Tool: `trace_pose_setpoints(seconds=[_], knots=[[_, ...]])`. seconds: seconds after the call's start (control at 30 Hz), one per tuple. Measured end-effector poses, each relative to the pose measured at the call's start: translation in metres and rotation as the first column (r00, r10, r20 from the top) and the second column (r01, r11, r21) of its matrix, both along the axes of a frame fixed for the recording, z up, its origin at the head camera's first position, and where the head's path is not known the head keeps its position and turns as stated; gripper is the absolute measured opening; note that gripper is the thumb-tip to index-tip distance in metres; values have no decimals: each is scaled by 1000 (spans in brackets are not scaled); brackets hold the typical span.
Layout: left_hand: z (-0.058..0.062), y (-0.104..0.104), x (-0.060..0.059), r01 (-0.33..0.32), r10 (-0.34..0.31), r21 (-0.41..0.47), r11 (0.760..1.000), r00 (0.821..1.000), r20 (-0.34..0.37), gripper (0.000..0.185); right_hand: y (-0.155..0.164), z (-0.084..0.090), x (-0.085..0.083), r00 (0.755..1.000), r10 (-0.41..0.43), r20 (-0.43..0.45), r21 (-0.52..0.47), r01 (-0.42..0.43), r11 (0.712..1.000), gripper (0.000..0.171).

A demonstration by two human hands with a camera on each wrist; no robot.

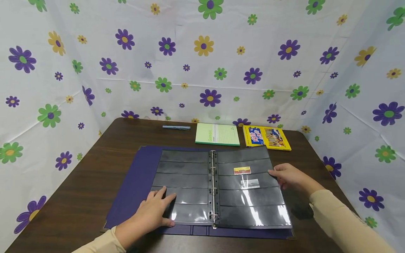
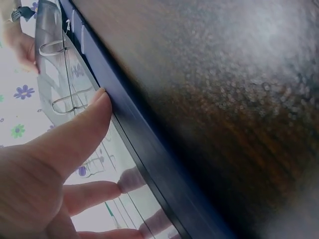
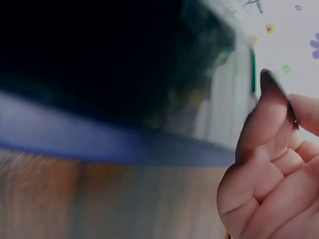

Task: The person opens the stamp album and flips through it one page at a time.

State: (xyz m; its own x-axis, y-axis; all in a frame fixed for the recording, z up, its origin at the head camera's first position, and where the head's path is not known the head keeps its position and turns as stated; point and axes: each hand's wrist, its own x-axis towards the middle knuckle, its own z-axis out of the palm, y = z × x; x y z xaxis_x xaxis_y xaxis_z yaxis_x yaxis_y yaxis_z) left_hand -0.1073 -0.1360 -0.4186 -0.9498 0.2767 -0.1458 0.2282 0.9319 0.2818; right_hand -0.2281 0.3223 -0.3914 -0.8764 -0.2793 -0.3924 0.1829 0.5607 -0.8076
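Wooden table (image 1: 95,182) bears the open stamp album (image 1: 199,191). Left hand (image 1: 153,209), fingers spread, rests on it. Right hand (image 1: 288,175) pinches the right pocket page (image 1: 246,202), apparently for turning; next: swing evenly leftward.

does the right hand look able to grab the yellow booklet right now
Probably not yet: the right hand pinches the right page, though the way to the yellow booklet looks free.

A plain cream-beige fabric left sleeve (image 1: 102,242) shows at the lower left of the head view; a matching, lightly creased right sleeve (image 1: 345,219) shows at lower right.
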Motion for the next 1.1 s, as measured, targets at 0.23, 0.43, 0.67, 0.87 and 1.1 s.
trace_pose_setpoints(seconds=[0.23,0.43,0.67,0.87,1.1], knots=[[0,0,0,-9,9,14,1000,1000,18,83,-18,36,-2,991,-130,-1,-49,130,990,32],[3,1,-1,-10,10,19,1000,999,37,83,-51,76,-7,992,-100,-78,-91,92,992,32],[20,0,-6,7,-8,20,1000,999,46,67,-97,118,-14,984,-32,-175,-154,5,988,31],[88,11,-27,3,15,244,970,997,-71,48,-146,137,-21,976,86,-201,-193,-126,973,34],[163,50,-38,21,10,442,897,998,-70,53,-203,141,-22,969,110,-223,-165,-149,975,26]])
